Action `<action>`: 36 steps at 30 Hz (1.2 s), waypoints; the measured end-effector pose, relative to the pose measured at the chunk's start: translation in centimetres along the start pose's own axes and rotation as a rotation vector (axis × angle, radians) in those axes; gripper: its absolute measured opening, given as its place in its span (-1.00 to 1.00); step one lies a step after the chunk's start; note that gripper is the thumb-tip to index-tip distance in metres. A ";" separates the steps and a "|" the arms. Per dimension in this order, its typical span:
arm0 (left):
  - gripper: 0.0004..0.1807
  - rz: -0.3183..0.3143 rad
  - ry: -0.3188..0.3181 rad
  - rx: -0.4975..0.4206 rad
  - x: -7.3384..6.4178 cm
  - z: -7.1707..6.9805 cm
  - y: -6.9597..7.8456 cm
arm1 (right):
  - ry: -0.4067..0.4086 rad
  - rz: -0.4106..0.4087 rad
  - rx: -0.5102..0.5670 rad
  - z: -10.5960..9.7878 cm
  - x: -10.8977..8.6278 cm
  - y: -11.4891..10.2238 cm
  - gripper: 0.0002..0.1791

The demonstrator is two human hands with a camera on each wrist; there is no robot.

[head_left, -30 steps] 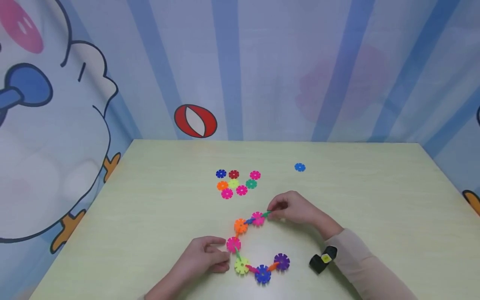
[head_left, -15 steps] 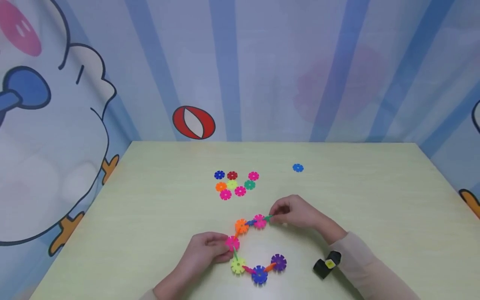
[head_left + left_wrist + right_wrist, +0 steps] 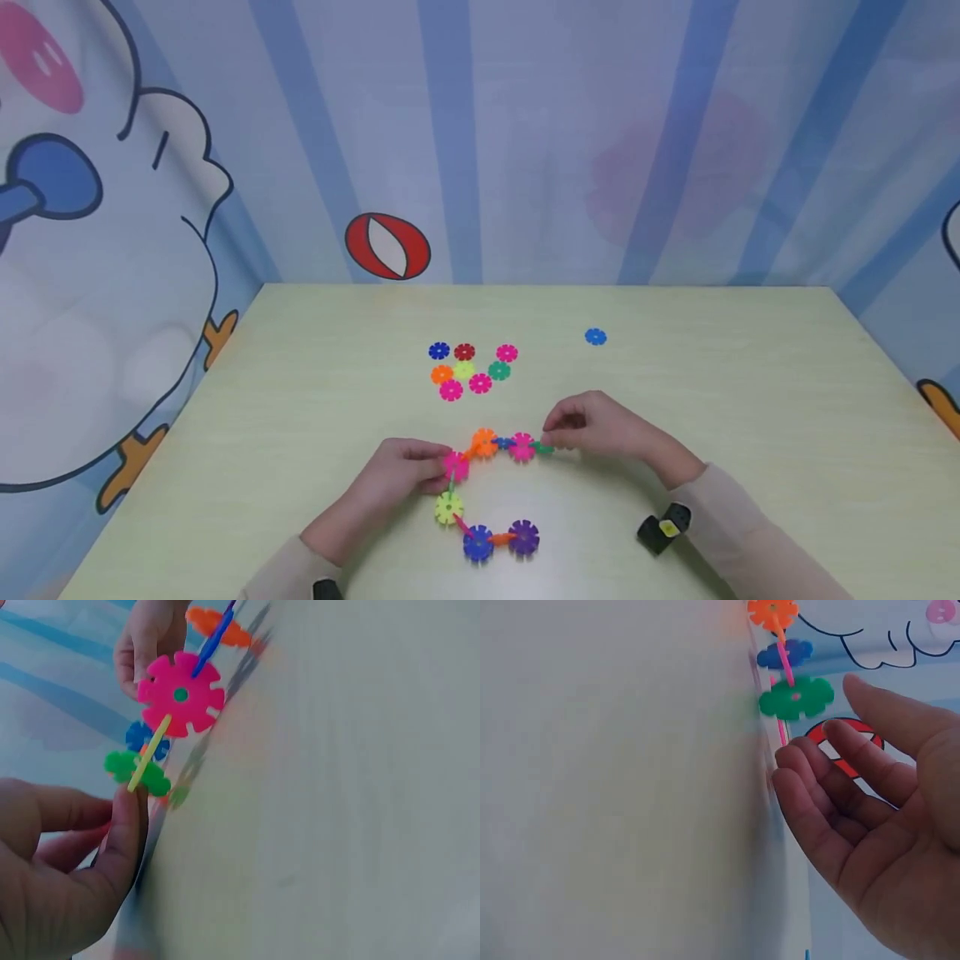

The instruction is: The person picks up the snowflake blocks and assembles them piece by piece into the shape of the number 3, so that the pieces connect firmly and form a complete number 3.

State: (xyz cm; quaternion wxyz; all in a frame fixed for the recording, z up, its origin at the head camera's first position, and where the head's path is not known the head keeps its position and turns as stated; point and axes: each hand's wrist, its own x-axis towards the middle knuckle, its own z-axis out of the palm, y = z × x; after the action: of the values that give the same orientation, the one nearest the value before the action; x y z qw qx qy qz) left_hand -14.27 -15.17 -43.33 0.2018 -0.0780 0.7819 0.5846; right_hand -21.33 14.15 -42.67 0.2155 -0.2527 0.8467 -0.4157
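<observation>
A chain of notched plastic flower discs curves in a C on the table in the head view. My left hand (image 3: 401, 475) pinches the pink disc (image 3: 456, 467) on its left side. In the left wrist view, my thumb and fingers hide that disc; beside them are the green disc (image 3: 142, 771) and an edge-on yellow disc (image 3: 150, 750). The right hand (image 3: 592, 425) is at the upper end, by another green disc (image 3: 543, 447). In the right wrist view, a small gap separates its loosely bent fingers from this green disc (image 3: 796, 697). A purple disc (image 3: 523, 538) ends the lower side.
Several loose flower discs, among them a red disc (image 3: 464, 352) and a teal disc (image 3: 498, 371), lie behind the chain. One blue disc (image 3: 596, 337) lies apart to their right. Behind the table (image 3: 750, 358) hangs a striped, printed curtain (image 3: 517, 150).
My left hand has taken hold of the pink disc and moved it up and left, swinging the chain's lower part left. The right hand's fingers have parted from the green disc.
</observation>
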 end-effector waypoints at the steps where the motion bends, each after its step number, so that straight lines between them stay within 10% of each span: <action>1: -0.68 0.005 -0.007 0.014 0.2 -0.3 0.1 | 0.002 0.000 -0.003 -0.2 0.3 0.0 -0.83; 36: -0.75 0.203 -0.419 0.397 8.3 -4.8 3.4 | 0.095 0.103 -0.057 -4.7 13.0 1.1 -0.62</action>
State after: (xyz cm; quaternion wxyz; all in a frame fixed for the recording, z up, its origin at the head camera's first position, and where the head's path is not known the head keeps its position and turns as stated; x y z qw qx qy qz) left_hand -24.08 -17.76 -42.53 0.3103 0.1638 0.8260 0.4411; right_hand -34.42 9.63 -42.96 0.1891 -0.1948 0.8793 -0.3913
